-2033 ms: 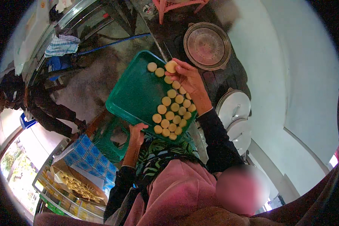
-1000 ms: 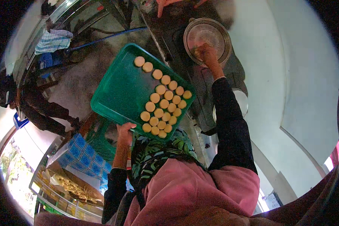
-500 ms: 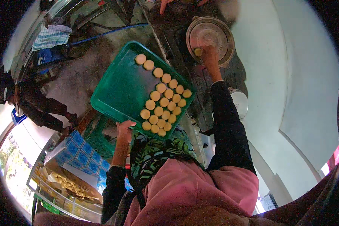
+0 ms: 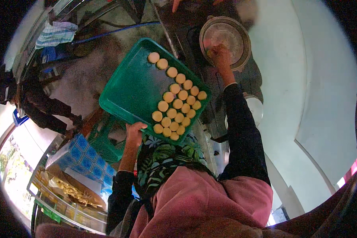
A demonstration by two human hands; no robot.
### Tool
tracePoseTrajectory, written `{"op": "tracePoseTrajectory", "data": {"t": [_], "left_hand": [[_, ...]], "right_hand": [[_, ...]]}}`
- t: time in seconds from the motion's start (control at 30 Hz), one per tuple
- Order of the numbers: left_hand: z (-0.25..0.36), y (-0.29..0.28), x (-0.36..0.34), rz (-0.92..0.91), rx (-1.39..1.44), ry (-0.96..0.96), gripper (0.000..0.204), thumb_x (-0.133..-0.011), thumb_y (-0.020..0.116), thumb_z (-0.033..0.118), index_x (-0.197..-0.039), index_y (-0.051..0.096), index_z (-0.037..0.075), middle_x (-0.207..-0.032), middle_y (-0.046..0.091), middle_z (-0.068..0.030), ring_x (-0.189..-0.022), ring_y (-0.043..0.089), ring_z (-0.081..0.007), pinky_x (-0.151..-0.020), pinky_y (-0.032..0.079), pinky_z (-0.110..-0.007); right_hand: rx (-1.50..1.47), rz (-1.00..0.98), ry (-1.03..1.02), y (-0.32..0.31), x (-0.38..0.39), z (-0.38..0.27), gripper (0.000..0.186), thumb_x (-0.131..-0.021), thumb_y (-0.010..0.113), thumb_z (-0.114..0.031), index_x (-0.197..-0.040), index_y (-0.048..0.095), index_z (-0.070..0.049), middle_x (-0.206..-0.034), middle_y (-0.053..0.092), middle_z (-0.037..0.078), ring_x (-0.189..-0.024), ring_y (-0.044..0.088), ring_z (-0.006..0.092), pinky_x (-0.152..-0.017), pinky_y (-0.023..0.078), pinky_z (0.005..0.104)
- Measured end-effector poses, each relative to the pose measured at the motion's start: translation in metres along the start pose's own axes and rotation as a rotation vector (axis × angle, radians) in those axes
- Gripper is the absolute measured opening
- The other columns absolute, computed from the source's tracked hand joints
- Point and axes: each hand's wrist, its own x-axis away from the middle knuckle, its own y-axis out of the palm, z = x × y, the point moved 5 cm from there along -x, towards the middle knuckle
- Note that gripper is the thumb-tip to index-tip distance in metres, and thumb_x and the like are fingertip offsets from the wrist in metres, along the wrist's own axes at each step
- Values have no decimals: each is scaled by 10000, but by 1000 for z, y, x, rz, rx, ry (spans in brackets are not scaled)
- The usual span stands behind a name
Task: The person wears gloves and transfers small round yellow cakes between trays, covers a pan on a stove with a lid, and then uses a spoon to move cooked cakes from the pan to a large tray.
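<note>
My left hand [image 4: 134, 133] grips the near edge of a green plastic tray [image 4: 131, 91], held tilted in front of me. Several round pale-yellow dough discs [image 4: 177, 104] lie in rows along the tray's right side; its left half is bare. My right hand [image 4: 220, 55] is stretched out over a round metal pan [image 4: 236, 37] at the upper right. Its fingers are closed, and a bit of a yellow disc [image 4: 208, 52] shows at the fingertips, down on the pan's inner surface.
A white round lid [image 4: 254, 108] sits right of my arm. A green crate [image 4: 103, 144] and a blue patterned box [image 4: 81, 158] stand below the tray, beside a glass display case [image 4: 63, 190]. A striped cloth [image 4: 55, 33] hangs upper left. A dark-clothed person [image 4: 35, 105] stands left; another person's hand [image 4: 176, 4] is at the top.
My right hand took one disc from the tray and carried it right and away to the metal pan, where it stays. The tray stayed in my left hand.
</note>
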Motion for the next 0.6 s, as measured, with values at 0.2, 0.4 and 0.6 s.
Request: {"op": "tracePoseTrajectory", "data": {"t": [0.2,0.4,0.6], "left_hand": [[-54,-6,-6,-49,-95,317,41,-791,566,98,-814,599,90,-870,612,-57,-891,569,-221,-945,330,-406],[-72,6,-19,-155,545,-240,229,-729,640,116,-910,561,1,-923,595,-100,-863,564,-240,-818,408,-433],[-60,13,-23,-68,399,-312,475,-702,678,149,-1091,486,-45,-936,586,-150,-896,552,-291,-821,419,-453]], "right_hand": [[-54,231,-364,-44,5,-81,242,-692,537,62,-910,604,-19,-835,591,151,-744,554,308,-633,436,388],[-165,-64,-750,-32,26,-209,323,-626,557,10,-945,594,-28,-976,576,88,-872,509,260,-696,481,326],[71,-105,-773,-4,16,-199,318,-584,604,-68,-900,606,-33,-859,516,78,-829,475,234,-639,476,314]]}}
